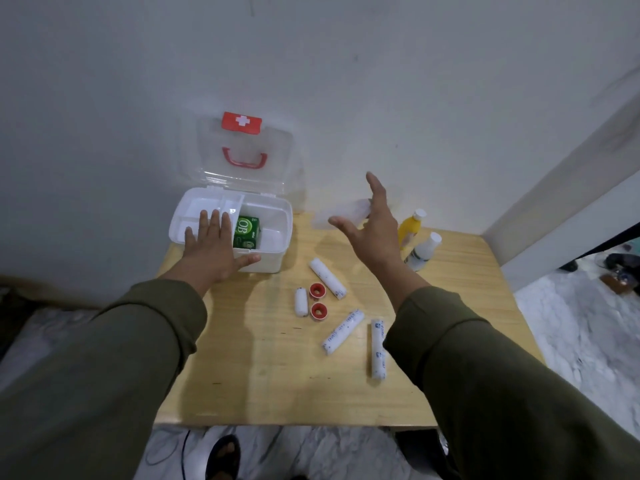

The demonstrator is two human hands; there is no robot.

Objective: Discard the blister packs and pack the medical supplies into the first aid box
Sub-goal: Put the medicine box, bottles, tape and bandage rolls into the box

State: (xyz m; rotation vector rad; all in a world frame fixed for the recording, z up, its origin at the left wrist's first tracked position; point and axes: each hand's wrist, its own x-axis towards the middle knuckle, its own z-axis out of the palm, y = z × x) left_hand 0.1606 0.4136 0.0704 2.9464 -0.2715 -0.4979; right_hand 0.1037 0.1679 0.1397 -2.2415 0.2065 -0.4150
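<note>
First aid box (pixel 273 233) holding only a green carton (pixel 246 232); left hand (pixel 211 247) lying flat on it, right hand (pixel 372 233) spreading wide beside it, bandage rolls (pixel 328 283) waiting.

A plain room in a home is showing here: a small wooden table (pixel 277 375) is standing in the corner against bare painted walls (pixel 104 98), marbled floor tiles (pixel 588 334) are spreading to the right, and a sandalled foot (pixel 223 457) is resting under the table's near edge.
</note>
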